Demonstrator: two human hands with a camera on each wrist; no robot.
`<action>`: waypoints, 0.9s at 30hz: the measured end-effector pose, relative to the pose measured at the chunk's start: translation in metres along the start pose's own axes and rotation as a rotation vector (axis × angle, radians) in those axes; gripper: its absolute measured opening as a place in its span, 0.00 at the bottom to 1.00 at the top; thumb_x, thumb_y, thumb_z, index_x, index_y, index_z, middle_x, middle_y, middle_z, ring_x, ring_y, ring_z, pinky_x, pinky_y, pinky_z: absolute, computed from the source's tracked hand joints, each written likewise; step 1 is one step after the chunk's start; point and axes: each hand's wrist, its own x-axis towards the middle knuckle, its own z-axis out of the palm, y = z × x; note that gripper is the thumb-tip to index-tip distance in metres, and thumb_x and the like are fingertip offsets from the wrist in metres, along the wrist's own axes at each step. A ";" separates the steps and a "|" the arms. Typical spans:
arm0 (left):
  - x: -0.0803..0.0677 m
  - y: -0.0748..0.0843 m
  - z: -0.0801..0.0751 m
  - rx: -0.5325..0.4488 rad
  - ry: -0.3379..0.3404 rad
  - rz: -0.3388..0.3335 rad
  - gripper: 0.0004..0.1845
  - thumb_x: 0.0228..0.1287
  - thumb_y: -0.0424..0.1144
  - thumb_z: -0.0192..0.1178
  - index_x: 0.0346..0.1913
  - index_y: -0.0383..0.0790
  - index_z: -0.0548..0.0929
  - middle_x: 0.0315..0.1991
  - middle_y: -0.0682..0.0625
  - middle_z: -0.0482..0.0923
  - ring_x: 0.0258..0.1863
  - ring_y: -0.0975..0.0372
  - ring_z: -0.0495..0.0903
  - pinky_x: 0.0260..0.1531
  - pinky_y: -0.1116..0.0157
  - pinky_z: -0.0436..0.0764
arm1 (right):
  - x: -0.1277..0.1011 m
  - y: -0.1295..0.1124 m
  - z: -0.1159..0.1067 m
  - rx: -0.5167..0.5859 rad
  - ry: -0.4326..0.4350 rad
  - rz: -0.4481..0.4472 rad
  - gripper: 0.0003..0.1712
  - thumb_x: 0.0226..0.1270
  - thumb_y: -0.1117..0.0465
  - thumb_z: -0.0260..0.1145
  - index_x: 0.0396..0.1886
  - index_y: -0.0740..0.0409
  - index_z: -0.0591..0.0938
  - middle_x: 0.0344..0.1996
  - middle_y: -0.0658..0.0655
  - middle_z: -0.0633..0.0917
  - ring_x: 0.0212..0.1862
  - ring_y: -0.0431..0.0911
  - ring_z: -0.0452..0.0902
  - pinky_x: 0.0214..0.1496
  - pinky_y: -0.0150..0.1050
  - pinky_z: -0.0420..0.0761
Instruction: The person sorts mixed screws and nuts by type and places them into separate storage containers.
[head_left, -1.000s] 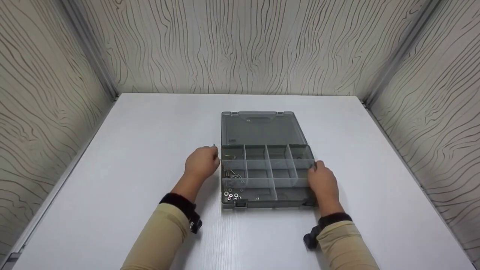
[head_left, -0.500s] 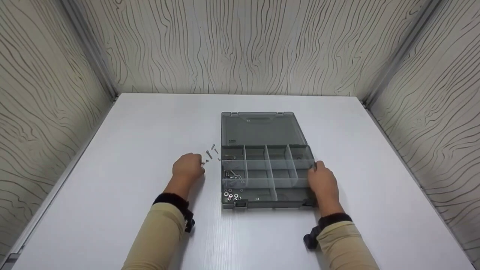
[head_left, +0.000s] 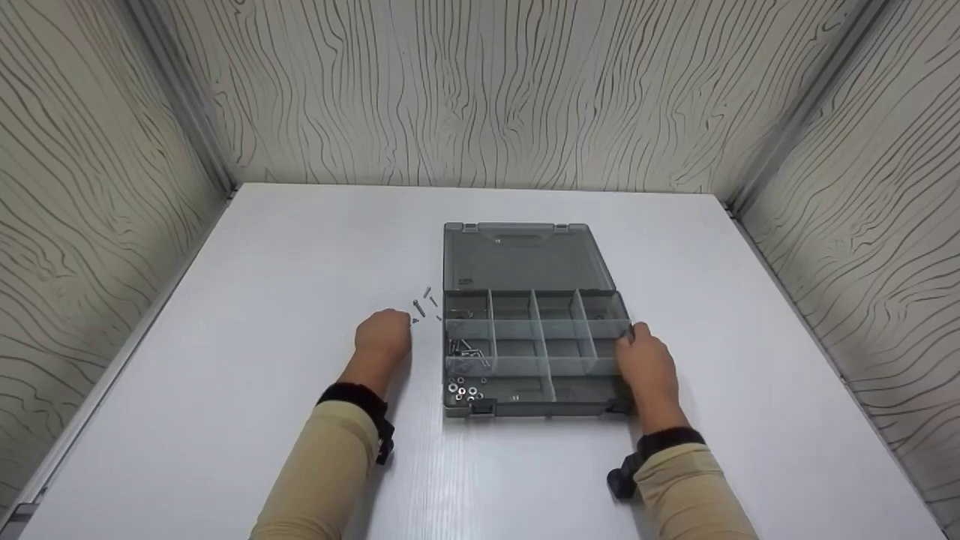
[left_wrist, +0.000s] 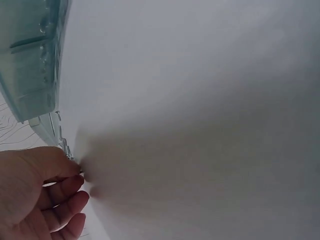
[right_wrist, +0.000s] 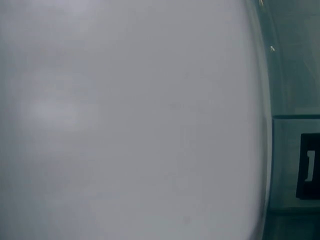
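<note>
So the loose screws were lying in a little scatter on the white table, just off the far left corner of the grey organizer box and touching nothing but the tabletop as far as I could see. The left hand sat right next to them, knuckles up, fingertips curled down toward the nearest screw; from the head view I honestly couldn't tell if it was pinching one or just touching the table, and the left wrist view only showed loosely curled fingers with something tiny at the tips, too blurry to call. The box was open, its smoky see-through lid laid back flat on the far side. Inside, the dividers made a grid of compartments: a bunch of screws in the left one of the middle row, a few more bits in the far left one, and some small silver nuts in the near left one, plus a speck or two beside them. The other cells looked bare from here. The right hand gripped the box's right wall, fingers curled on the edge.
</note>
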 end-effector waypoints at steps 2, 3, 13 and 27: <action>-0.001 0.001 0.000 0.009 -0.009 -0.004 0.10 0.63 0.31 0.48 0.40 0.37 0.80 0.39 0.44 0.79 0.42 0.54 0.79 0.41 0.58 0.80 | 0.000 0.000 0.000 0.002 -0.002 0.000 0.28 0.69 0.56 0.40 0.62 0.69 0.61 0.50 0.74 0.73 0.50 0.63 0.71 0.49 0.55 0.72; 0.000 0.001 0.000 0.010 -0.010 -0.003 0.09 0.62 0.31 0.50 0.41 0.37 0.80 0.38 0.44 0.79 0.41 0.54 0.79 0.41 0.58 0.80 | 0.000 0.000 0.000 0.002 -0.002 -0.001 0.28 0.69 0.56 0.40 0.62 0.69 0.61 0.50 0.74 0.73 0.50 0.63 0.71 0.49 0.55 0.72; -0.001 0.018 -0.023 -0.094 0.131 0.096 0.08 0.52 0.32 0.58 0.38 0.40 0.78 0.33 0.49 0.79 0.35 0.57 0.78 0.35 0.61 0.79 | 0.000 0.001 0.000 -0.011 -0.008 -0.012 0.28 0.69 0.56 0.40 0.62 0.70 0.60 0.49 0.74 0.73 0.50 0.63 0.72 0.48 0.55 0.73; -0.001 0.054 -0.036 -0.207 0.167 0.130 0.06 0.57 0.33 0.59 0.37 0.43 0.80 0.32 0.53 0.75 0.35 0.62 0.77 0.36 0.68 0.78 | 0.001 0.002 0.000 -0.007 0.000 -0.006 0.28 0.68 0.56 0.40 0.62 0.70 0.60 0.50 0.74 0.73 0.51 0.63 0.71 0.50 0.55 0.73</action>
